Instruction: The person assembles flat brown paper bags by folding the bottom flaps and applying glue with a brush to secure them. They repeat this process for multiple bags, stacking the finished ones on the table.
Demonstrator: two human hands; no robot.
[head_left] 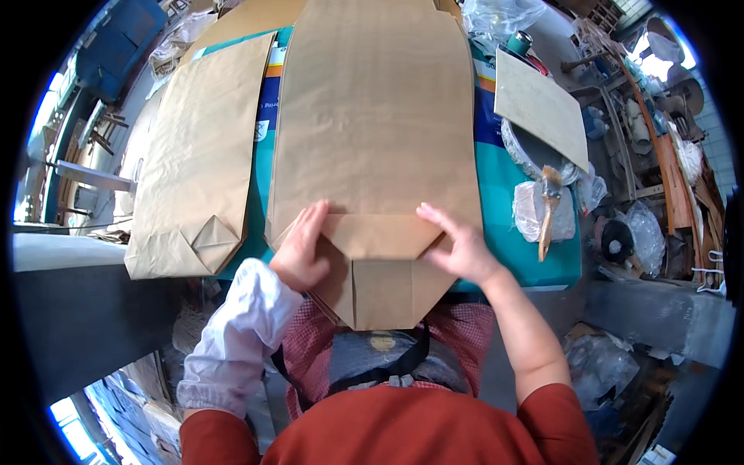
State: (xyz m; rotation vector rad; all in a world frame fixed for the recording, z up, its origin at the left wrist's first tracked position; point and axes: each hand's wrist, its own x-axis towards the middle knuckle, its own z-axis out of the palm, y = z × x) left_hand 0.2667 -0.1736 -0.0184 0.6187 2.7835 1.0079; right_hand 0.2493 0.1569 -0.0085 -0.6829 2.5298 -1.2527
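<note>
A large brown kraft paper bag (376, 116) lies flat in front of me, on top of others like it. Its near end is folded into a bottom with slanted corners, and a flap (373, 237) lies turned back across it. My left hand (301, 248) presses on the left corner of that fold, fingers extended. On the right corner rests my right hand (462, 245), fingers spread with the thumb apart. Neither hand grips anything. Part of each corner crease is hidden under the hands.
Left of it lies a pile of finished-looking paper bags (205, 147) on the teal table cover (542, 260). To the right are a brush (548, 213) lying on a wrapped pad (527, 221), and a round tub (523, 147) partly covered by a pale board (540, 105).
</note>
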